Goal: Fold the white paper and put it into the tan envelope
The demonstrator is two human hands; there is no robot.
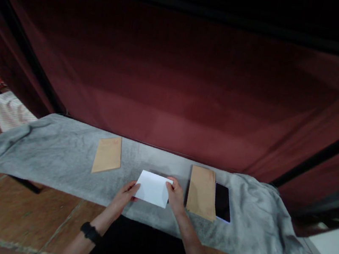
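A white folded sheet of paper (152, 188) is held just above the grey cloth (55, 156) that covers a narrow table. My left hand (124, 197) pinches its left edge, fingers closed on it. My right hand (175, 196) grips its right edge, thumb on top. A black band sits on my left wrist. A single brown envelope (107, 154) lies flat to the left of the paper. A stack of brown envelopes (202, 192) lies just right of my right hand.
A black phone (222, 202) lies face up beside the envelope stack. A dark red curtain (179, 85) hangs right behind the table. Tiled floor shows below the table's front edge. A white striped cloth (9, 111) lies at the far left.
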